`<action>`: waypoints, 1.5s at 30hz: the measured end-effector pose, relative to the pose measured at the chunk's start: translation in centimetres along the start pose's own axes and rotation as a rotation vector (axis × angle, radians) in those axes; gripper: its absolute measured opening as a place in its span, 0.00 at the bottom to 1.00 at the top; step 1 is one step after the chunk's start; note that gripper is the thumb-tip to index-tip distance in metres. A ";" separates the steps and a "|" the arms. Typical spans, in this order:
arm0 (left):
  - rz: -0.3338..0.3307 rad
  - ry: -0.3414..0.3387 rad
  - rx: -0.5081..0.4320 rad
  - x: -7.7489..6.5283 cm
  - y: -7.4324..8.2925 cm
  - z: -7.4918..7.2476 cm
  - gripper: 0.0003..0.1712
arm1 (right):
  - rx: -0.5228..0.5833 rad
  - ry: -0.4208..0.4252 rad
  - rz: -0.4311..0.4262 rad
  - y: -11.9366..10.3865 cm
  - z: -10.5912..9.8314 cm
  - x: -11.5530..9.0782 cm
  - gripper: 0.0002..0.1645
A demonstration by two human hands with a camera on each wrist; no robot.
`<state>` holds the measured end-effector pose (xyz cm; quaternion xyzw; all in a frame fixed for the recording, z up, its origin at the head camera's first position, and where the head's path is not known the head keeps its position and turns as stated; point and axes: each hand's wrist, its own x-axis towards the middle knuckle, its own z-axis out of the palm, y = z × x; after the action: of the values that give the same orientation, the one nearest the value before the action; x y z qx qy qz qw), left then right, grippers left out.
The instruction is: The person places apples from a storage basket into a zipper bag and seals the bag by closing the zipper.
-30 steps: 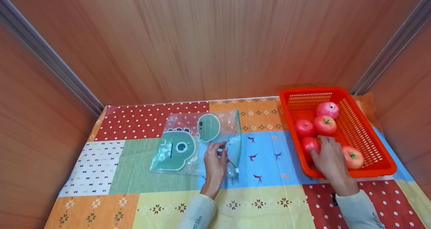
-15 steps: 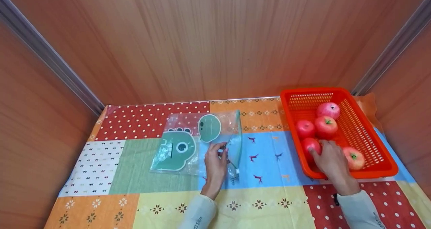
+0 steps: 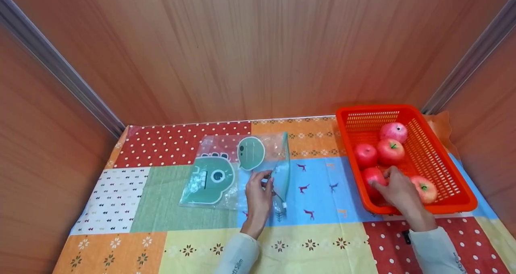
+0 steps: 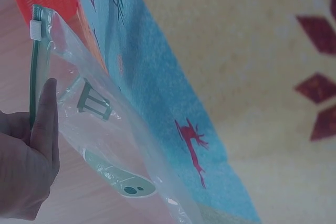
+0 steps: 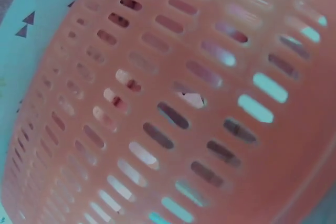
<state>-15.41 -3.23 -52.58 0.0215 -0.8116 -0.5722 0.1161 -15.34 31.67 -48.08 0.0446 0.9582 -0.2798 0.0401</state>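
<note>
A clear zip bag (image 3: 211, 177) with green dinosaur prints lies flat on the patchwork cloth in the head view. My left hand (image 3: 258, 199) pinches its upper layer near the open end. In the left wrist view the fingers (image 4: 44, 129) lie at the green zip edge, below a white slider (image 4: 35, 30). Inside the orange basket (image 3: 451, 173), my right hand (image 3: 401, 191) grips a red apple (image 3: 371, 176) at the left wall, thumb across its top. The right wrist view shows only the basket's slotted side (image 5: 152, 77); the hand is hidden there.
Several other fruits share the basket: a red one (image 3: 366, 155), two apples with green stems (image 3: 391, 151) and a pinkish one (image 3: 394, 133) at the back. Wooden panels (image 3: 258, 52) stand behind and on both sides of the cloth (image 3: 314, 245).
The right hand has shifted slightly right and toward the front, and the red apple has moved a little toward the front with it. The left hand and bag stay put.
</note>
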 end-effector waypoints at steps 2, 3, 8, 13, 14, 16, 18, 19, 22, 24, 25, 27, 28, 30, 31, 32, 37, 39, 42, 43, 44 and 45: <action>0.004 0.002 -0.004 0.0 0.0 0.0 0.15 | 0.009 -0.038 0.018 0.1 -0.2 0.0 0.31; 0.006 0.001 -0.005 -0.1 0.0 0.0 0.15 | 0.013 -0.055 0.025 0.2 -0.2 0.0 0.32; 0.013 0.001 0.002 -0.1 -0.1 0.0 0.15 | 0.018 -0.092 0.025 0.5 -0.4 0.2 0.34; 0.013 0.014 0.021 -0.1 -0.1 0.1 0.15 | 0.010 -0.118 0.003 0.7 -0.6 0.5 0.44; 0.014 0.018 0.023 -0.1 -0.1 0.2 0.15 | 0.009 -0.124 -0.007 0.8 -0.7 0.5 0.46; 0.017 0.022 0.024 -0.1 0.0 0.2 0.15 | 0.010 -0.135 -0.035 0.9 -0.8 0.5 0.47; 0.024 0.028 0.020 0.0 0.0 0.3 0.14 | 0.013 -0.152 -0.051 1.0 -0.8 0.6 0.46; 0.026 0.028 0.020 0.0 0.0 0.3 0.14 | 0.013 -0.161 -0.054 1.0 -0.9 0.6 0.45; 0.023 0.027 0.020 0.0 0.1 0.3 0.14 | 0.014 -0.185 -0.051 1.1 -0.9 0.7 0.46; 0.019 0.029 0.026 0.0 0.1 0.3 0.14 | 0.016 -0.202 -0.049 1.1 -1.0 0.8 0.46; 0.014 0.029 0.033 0.0 0.1 0.3 0.15 | 0.016 -0.206 -0.051 1.2 -1.0 0.8 0.47; 0.005 0.030 0.039 0.0 0.0 0.3 0.15 | 0.019 -0.211 -0.056 1.2 -1.0 0.9 0.48; 0.001 0.031 0.041 -0.1 0.1 0.3 0.15 | 0.021 -0.213 -0.057 1.1 -1.0 0.9 0.48; -0.002 0.031 0.046 -0.1 0.0 0.4 0.15 | 0.026 -0.210 -0.050 1.1 -0.9 0.8 0.49; -0.004 0.031 0.047 -0.1 0.0 0.4 0.15 | 0.027 -0.204 -0.047 1.1 -0.9 0.8 0.49; -0.002 0.031 0.047 -0.2 0.0 0.4 0.15 | 0.030 -0.199 -0.043 1.0 -0.9 0.7 0.49; 0.011 0.035 0.044 -0.2 -0.1 0.3 0.15 | 0.035 -0.145 -0.038 0.9 -0.7 0.5 0.48; 0.014 0.038 0.041 -0.2 -0.1 0.3 0.14 | 0.038 -0.123 -0.044 0.9 -0.7 0.4 0.47; 0.018 0.038 0.039 -0.2 -0.3 0.3 0.14 | 0.029 -0.092 -0.059 0.8 -0.8 0.3 0.45; 0.023 0.040 0.039 -0.2 -0.3 0.3 0.14 | 0.026 -0.079 -0.064 0.7 -0.9 0.3 0.44; 0.027 0.042 0.039 -0.2 -0.4 0.3 0.13 | 0.018 -0.061 -0.078 0.7 -0.9 0.3 0.44; 0.028 0.043 0.041 -0.2 -0.4 0.2 0.13 | 0.009 -0.043 -0.091 0.6 -1.0 0.3 0.44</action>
<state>-15.33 -3.13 -53.05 0.0247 -0.8207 -0.5531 0.1410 -15.59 32.69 -47.55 -0.0050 0.9569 -0.2865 0.0475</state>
